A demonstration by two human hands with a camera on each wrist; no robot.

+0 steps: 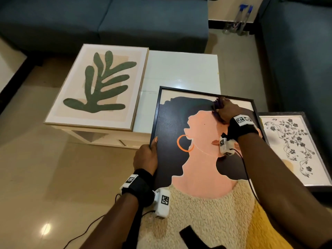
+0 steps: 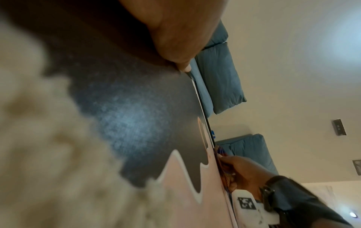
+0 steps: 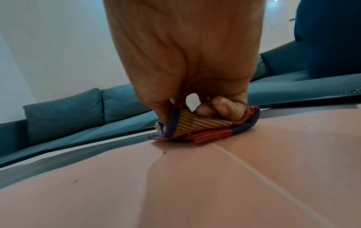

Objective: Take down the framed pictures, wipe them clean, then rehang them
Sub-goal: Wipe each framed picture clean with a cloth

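A black-framed portrait picture [image 1: 201,159] of a peach profile in a cream and yellow top tilts up toward me. My left hand [image 1: 146,157] grips its left edge, thumb on the glass; in the left wrist view the thumb [image 2: 175,38] lies on the dark print [image 2: 136,108]. My right hand [image 1: 227,110] holds a bunched striped cloth [image 1: 217,107] against the glass near the picture's top. The right wrist view shows the fingers [image 3: 220,108] curled round the red, blue and yellow cloth [image 3: 205,128] on the peach area [image 3: 195,185].
A light-framed leaf picture [image 1: 97,87] lies on the white coffee table [image 1: 183,72]. A silver-framed floral picture [image 1: 292,150] lies on a dark surface at right. Blue sofas [image 1: 107,20] stand behind and to the right. Spray bottles [image 1: 239,20] stand on the floor between them.
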